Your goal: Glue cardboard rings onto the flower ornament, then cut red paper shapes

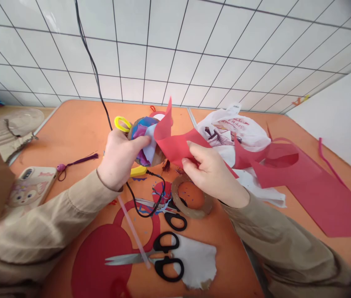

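Nearest, a red disc [100, 258] lies on the counter [78, 136]. Fingers of the left hand [116, 159] grasp the blue-and-purple bundle [142, 125] above it; those of the right hand [215, 176] pinch the curling red sheet [177, 148] beside the bundle. A light, steady grip would best keep the sheet uncreased.

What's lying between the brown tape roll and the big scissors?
Between the tape roll and big scissors lies another pair's black handle, seen in the head view.

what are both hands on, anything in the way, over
Left hand holding blue-and-purple bundle. Right hand pinching red sheet. Black cable looped below the hands, possible snag.
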Demonstrator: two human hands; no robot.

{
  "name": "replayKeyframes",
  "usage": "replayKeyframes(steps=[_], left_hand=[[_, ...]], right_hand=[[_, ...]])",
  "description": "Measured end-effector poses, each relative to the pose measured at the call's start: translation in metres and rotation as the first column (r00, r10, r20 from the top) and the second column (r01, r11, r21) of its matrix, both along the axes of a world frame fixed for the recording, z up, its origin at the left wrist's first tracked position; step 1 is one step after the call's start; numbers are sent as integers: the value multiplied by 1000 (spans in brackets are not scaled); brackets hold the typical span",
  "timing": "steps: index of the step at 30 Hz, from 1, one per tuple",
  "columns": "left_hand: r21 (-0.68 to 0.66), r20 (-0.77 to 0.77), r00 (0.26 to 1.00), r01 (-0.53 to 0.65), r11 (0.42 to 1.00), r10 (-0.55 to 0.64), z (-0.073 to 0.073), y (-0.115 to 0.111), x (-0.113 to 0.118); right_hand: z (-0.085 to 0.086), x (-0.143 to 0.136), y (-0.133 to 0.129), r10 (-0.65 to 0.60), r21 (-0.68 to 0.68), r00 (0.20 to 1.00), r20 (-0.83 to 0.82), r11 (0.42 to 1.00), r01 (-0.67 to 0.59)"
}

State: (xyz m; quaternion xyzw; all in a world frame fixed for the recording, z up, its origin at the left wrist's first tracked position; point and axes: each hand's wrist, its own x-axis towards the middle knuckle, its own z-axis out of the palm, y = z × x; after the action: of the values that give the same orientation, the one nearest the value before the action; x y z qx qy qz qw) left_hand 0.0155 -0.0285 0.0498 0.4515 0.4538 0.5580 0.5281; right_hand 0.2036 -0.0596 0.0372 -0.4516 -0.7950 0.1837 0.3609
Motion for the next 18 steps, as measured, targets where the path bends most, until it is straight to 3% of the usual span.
replayKeyframes(steps=[10, 14, 18], left_hand=[[-44, 94, 995, 20, 999, -16, 1, 0, 2], [-84, 98, 995, 1, 996, 8, 2, 2, 1], [-52, 115, 993, 5, 999, 1, 2, 3, 2]], right_hand=[[-6, -6, -2, 129, 157, 967, 219, 974, -166], [-4, -3, -1, 148, 73, 976, 162, 984, -161], [6, 7, 4, 150, -157, 989, -15, 976, -151]])
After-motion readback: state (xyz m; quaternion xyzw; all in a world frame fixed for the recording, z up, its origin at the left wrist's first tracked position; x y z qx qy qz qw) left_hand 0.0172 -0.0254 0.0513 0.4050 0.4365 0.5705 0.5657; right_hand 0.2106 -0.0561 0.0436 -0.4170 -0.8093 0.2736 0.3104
